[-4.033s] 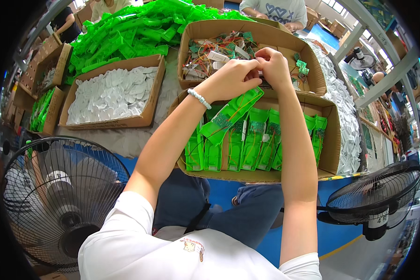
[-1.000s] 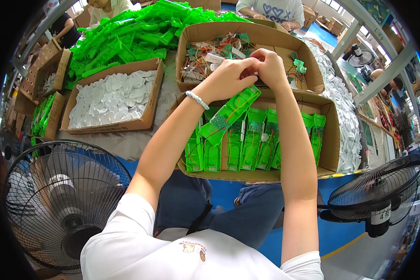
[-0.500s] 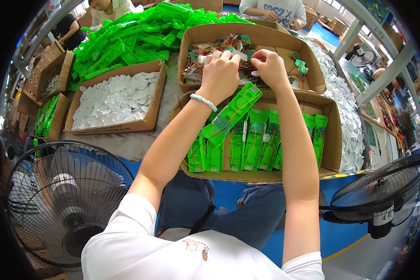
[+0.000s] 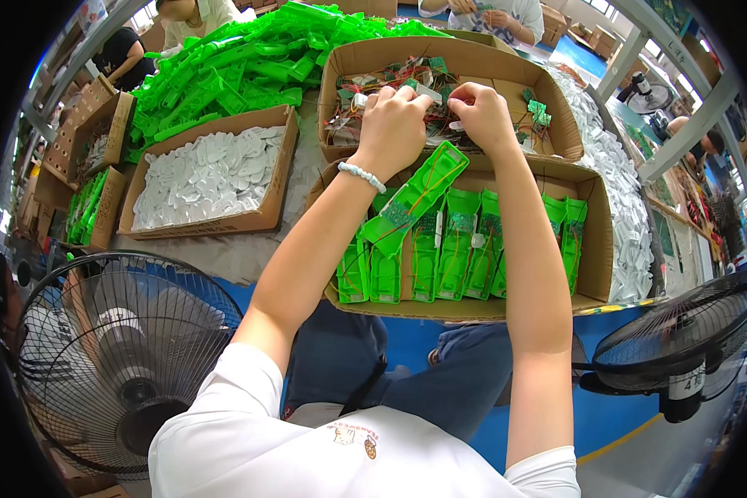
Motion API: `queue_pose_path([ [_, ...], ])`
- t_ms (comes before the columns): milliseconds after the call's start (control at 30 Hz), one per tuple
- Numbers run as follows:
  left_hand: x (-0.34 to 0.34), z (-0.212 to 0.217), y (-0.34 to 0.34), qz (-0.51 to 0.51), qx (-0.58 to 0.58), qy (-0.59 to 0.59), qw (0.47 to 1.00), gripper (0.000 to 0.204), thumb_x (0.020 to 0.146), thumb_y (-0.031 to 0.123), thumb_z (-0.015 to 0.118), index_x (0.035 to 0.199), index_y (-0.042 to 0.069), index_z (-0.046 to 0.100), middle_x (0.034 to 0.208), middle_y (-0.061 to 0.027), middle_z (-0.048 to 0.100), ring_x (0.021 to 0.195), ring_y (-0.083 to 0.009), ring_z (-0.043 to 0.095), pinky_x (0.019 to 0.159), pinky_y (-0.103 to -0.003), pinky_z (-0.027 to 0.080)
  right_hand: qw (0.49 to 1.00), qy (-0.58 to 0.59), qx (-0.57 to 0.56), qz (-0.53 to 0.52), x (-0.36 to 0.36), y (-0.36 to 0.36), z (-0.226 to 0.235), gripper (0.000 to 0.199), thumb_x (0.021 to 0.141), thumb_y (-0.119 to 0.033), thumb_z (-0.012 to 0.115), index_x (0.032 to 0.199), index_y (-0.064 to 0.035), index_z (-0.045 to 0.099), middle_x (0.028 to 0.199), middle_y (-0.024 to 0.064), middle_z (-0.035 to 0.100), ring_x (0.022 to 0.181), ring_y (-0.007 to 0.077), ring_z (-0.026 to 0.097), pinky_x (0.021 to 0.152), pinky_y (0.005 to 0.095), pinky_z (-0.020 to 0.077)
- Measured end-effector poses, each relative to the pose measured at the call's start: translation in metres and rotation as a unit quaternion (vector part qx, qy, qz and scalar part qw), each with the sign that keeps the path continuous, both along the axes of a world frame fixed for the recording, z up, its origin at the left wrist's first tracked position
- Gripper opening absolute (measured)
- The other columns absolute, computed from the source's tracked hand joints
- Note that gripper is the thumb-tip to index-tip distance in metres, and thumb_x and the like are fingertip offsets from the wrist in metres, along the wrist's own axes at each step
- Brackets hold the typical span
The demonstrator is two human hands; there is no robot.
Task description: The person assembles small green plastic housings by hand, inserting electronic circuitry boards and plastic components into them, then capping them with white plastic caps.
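**Picking a wired part out of the far box**

Both hands are up in the far cardboard box (image 4: 556, 116), the one full of small green circuit boards with thin red and dark wires (image 4: 419, 79). The left hand (image 4: 393, 124) is curled over the tangle with its fingers bent down into it. The right hand (image 4: 481, 112) sits just beside it, fingers pinched together on something small in the pile. I cannot tell just which bit it grips, because the wires hide it. The 2 hands are close, almost touching.

It looks like the step here is pulling 1 wired board free from the heap. The wires are thin and floppy and they snag on each other, so the next move likely calls for a slow, gentle lift, with 1 hand keeping the rest down.

Under the wrists, a long green plastic shell (image 4: 415, 199) leans tilted across the near box (image 4: 593, 249). It is hard, shiny and hollow, like half of a toy case. More green shells (image 4: 456, 249) stand in a row inside that box.

On the left of the bench, another box (image 4: 275, 187) has flat white round pieces (image 4: 203, 178). Behind it lies a big heap of green plastic parts (image 4: 241, 66).
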State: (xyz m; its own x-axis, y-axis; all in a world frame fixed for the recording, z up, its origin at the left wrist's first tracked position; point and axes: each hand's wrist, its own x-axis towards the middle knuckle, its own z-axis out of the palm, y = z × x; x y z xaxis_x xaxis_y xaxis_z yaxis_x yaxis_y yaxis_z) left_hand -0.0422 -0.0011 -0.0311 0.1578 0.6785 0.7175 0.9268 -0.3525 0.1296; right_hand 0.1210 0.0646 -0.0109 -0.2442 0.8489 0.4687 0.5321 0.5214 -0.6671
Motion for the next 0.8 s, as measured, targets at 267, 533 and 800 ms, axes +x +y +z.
queue_pose_path([
  [267,0.001,-0.003,0.009,-0.036,0.045,0.018,0.998,0.02,0.079,0.014,0.059,0.095,0.008,0.069,0.093,-0.0116,0.066,0.092,-0.0285,0.061,0.085,-0.04,0.049,0.999,-0.028,0.022,0.0,0.0,0.003,0.002,0.02,0.079,-0.017,0.063,0.088,-0.0009,0.07,0.081,0.016,0.07,0.077,0.0272,0.069,0.073,0.0357,0.0531],
  [533,0.0,-0.003,0.003,-0.008,0.013,0.012,1.0,0.019,0.08,0.018,0.06,0.093,0.008,0.068,0.102,-0.0132,0.064,0.097,-0.0331,0.059,0.088,-0.048,0.047,0.973,-0.157,0.154,-0.066,-0.013,-0.004,0.005,0.016,0.082,-0.013,0.06,0.092,-0.0031,0.067,0.09,0.0142,0.07,0.087,0.0311,0.067,0.077,0.0418,0.0508],
  [800,-0.004,-0.001,0.001,-0.027,-0.034,-0.009,0.999,0.026,0.078,0.023,0.062,0.092,0.001,0.066,0.102,-0.015,0.064,0.096,-0.0324,0.057,0.092,-0.043,0.044,0.948,-0.102,0.301,0.006,-0.065,-0.035,0.034,0.012,0.082,-0.006,0.059,0.093,-0.0028,0.065,0.093,0.0123,0.068,0.092,0.0312,0.063,0.082,0.0421,0.0483],
])
